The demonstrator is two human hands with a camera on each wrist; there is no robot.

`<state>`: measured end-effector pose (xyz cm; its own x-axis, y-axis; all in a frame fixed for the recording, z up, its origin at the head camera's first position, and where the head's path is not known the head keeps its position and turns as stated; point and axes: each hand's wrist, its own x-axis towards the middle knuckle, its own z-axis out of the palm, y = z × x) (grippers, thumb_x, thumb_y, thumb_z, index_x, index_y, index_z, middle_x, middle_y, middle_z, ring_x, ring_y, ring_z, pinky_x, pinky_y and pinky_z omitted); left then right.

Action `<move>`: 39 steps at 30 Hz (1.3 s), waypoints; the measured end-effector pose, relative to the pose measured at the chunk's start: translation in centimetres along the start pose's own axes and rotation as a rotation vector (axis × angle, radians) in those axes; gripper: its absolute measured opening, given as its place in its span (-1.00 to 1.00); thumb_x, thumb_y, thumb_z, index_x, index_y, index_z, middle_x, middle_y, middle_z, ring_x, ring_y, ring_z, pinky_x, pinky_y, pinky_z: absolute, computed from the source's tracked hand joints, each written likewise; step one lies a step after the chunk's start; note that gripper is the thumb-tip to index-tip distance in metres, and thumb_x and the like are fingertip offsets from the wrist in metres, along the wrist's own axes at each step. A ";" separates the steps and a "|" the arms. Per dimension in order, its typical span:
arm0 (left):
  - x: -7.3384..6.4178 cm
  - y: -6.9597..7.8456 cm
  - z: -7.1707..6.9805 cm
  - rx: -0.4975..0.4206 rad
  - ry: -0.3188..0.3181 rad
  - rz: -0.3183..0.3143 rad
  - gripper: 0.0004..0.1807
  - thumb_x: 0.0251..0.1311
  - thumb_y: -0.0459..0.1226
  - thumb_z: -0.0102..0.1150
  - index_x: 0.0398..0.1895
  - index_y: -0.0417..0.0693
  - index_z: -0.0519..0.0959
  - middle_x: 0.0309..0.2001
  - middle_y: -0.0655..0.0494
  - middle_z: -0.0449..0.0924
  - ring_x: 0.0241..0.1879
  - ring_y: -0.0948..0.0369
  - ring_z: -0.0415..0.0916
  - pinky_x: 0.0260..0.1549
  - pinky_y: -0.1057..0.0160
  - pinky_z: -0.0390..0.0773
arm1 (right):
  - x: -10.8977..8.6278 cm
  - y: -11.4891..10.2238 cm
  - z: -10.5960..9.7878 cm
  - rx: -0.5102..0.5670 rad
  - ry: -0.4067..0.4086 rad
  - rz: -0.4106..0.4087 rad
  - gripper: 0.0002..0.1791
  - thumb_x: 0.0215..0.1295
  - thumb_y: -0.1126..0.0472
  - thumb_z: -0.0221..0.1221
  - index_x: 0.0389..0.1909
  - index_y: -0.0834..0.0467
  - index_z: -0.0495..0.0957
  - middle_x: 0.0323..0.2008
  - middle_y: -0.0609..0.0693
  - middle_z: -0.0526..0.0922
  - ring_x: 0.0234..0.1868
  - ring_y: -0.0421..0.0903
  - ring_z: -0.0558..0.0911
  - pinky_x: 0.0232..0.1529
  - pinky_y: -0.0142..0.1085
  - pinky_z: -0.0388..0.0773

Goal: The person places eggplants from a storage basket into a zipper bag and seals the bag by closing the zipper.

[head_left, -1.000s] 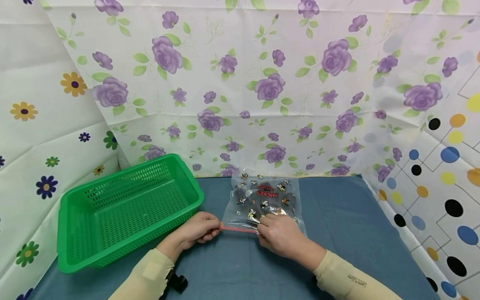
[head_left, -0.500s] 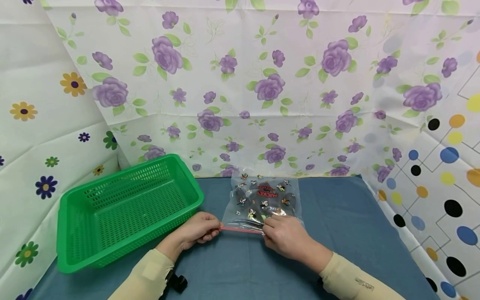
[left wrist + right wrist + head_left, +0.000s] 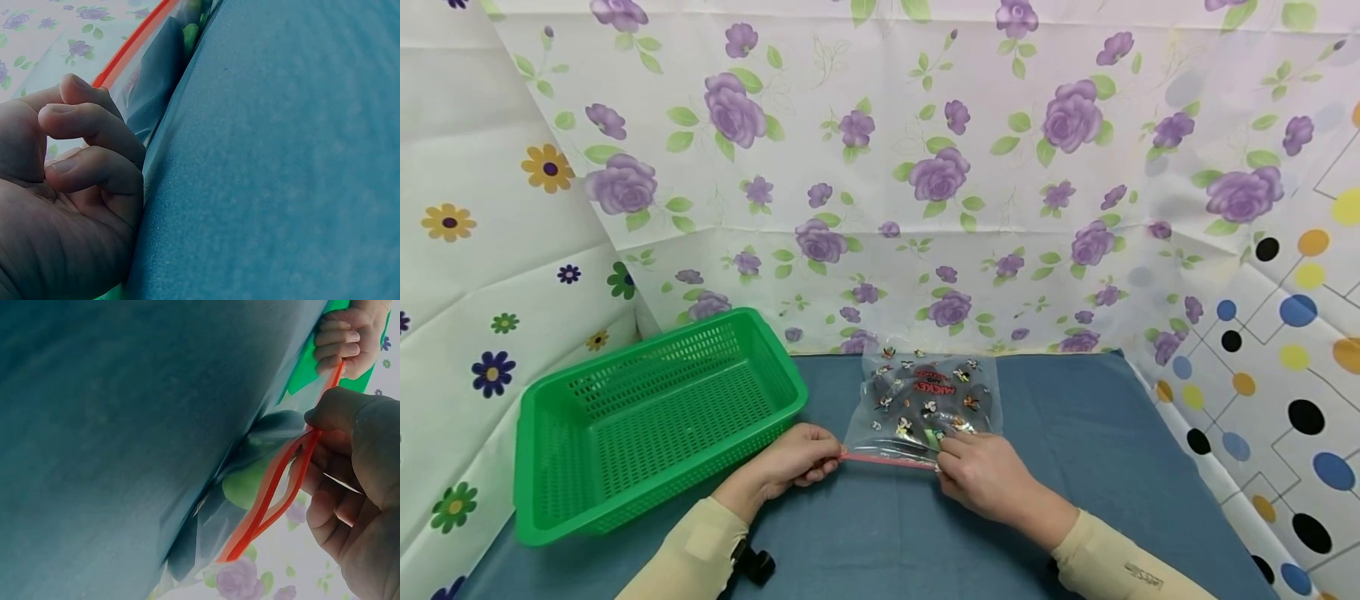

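Observation:
A clear zip-lock bag (image 3: pixel 928 400) with printed cartoon figures lies on the blue cloth, its red zip strip (image 3: pixel 887 459) facing the person. Its left end is pinched by my left hand (image 3: pixel 805 454), with the other fingers curled, as the left wrist view shows. My right hand (image 3: pixel 988 475) pinches the strip farther right between thumb and fingers. In the right wrist view the two red zip edges (image 3: pixel 240 540) meet between the hands and gape apart beyond my right thumb. Inside the bag are a dark item (image 3: pixel 281 422) and something green (image 3: pixel 244 487).
A green perforated plastic basket (image 3: pixel 658 417) stands left of the bag, close to my left hand. The blue cloth (image 3: pixel 1075 417) covers the table. Floral sheets (image 3: pixel 880 167) hang behind, with patterned sheets on both sides.
My right hand has slid rightward along the red zip strip, and more of the strip shows between the hands. My left hand stays at the strip's left end.

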<state>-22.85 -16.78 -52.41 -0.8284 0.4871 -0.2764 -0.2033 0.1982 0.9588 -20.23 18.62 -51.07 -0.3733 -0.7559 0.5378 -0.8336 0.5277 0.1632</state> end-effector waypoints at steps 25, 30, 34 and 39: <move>-0.1 0.0 0.0 -0.001 -0.001 0.003 -0.65 0.56 -0.26 0.20 -0.51 -0.09 0.63 -0.60 0.17 0.47 -0.69 0.32 0.21 -0.68 0.33 0.19 | -2.1 0.8 -1.5 -0.032 -0.006 0.015 -0.68 0.11 0.29 0.52 -0.51 -0.03 0.53 -0.46 -0.18 0.57 -0.44 -0.18 0.60 -0.46 -0.26 0.54; -0.1 0.0 -0.1 -0.006 0.000 0.006 -0.65 0.55 -0.26 0.21 -0.51 -0.08 0.63 -0.60 0.17 0.47 -0.69 0.32 0.21 -0.68 0.32 0.19 | -2.5 1.1 -1.7 -0.043 -0.006 0.021 -0.72 0.08 0.28 0.55 -0.46 0.00 0.59 -0.41 -0.15 0.64 -0.40 -0.16 0.67 -0.42 -0.20 0.63; -0.1 -0.1 -0.1 0.000 0.000 0.011 -0.64 0.56 -0.25 0.22 -0.51 -0.08 0.62 -0.61 0.17 0.47 -0.69 0.32 0.21 -0.68 0.32 0.19 | -2.9 1.2 -1.8 -0.037 -0.008 0.033 -0.67 0.07 0.29 0.56 -0.50 -0.03 0.55 -0.47 -0.18 0.57 -0.46 -0.18 0.59 -0.49 -0.27 0.49; -0.1 -0.1 -0.1 0.007 0.000 0.014 -0.63 0.55 -0.24 0.22 -0.53 -0.08 0.61 -0.62 0.17 0.46 -0.69 0.32 0.21 -0.68 0.32 0.20 | -3.6 1.3 -2.0 -0.022 -0.010 0.055 -0.62 0.06 0.32 0.53 -0.54 -0.07 0.48 -0.52 -0.21 0.45 -0.52 -0.25 0.40 -0.51 -0.38 0.27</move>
<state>-22.81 -16.93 -52.45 -0.8314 0.4896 -0.2628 -0.1878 0.1975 0.9621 -19.16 22.81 -51.10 -0.4223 -0.7297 0.5378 -0.8029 0.5765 0.1517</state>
